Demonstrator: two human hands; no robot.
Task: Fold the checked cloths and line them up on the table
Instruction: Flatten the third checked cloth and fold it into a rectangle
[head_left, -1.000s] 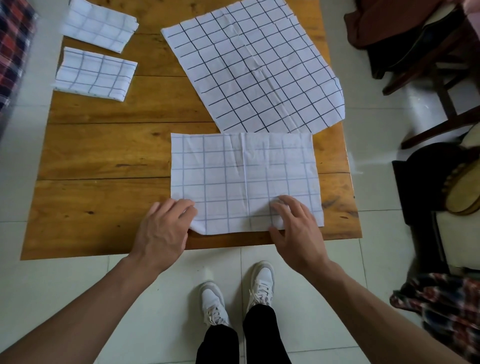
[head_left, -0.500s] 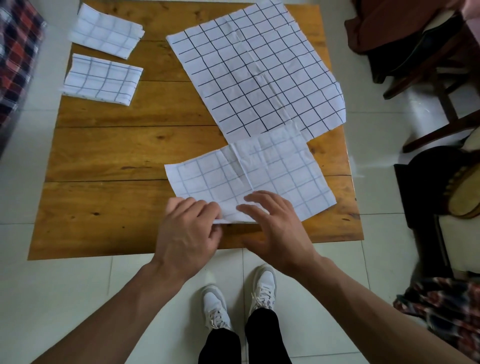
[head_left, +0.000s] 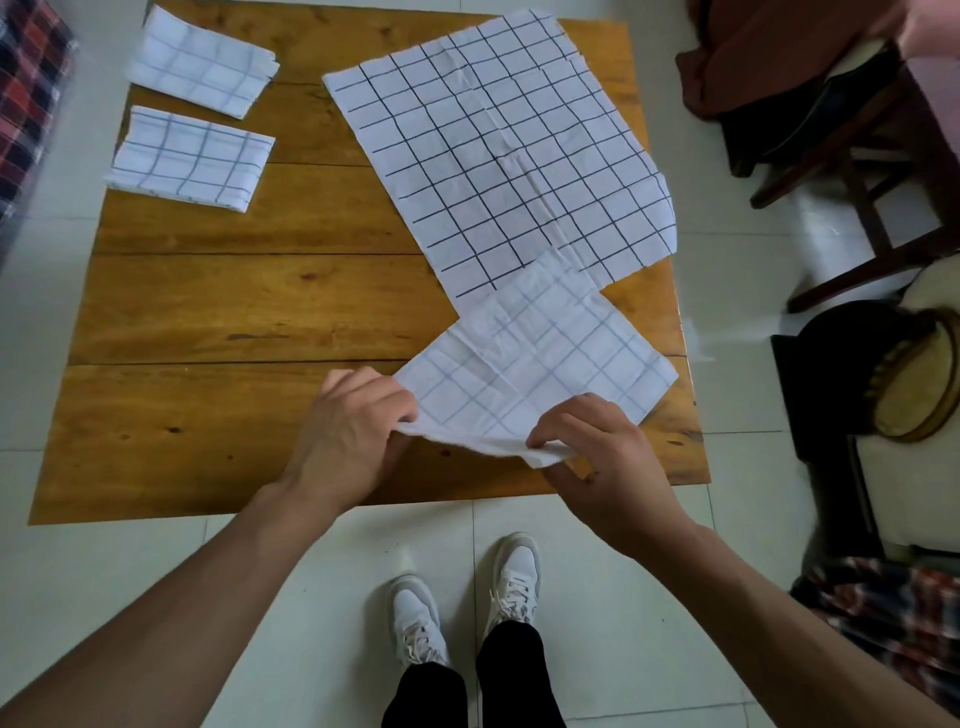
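Since half a second ago the half-folded cloth (head_left: 540, 364) has swung further round and sits diagonal at the near right corner of the table (head_left: 218, 312); its near edge is now lifted off the wood, and both hands have gone from resting flat on it to gripping it. Left hand (head_left: 348, 436) has fingers curled round the cloth's near left corner. Right hand (head_left: 597, 457) pinches the bunched near edge between thumb and fingers. The cloth's far corner overlaps the near edge of the open cloth (head_left: 493, 156), which lies spread flat over the table's far right part. Two folded cloths sit at the table's far left corner, one (head_left: 200, 65) just behind the other (head_left: 189, 158), slightly apart.
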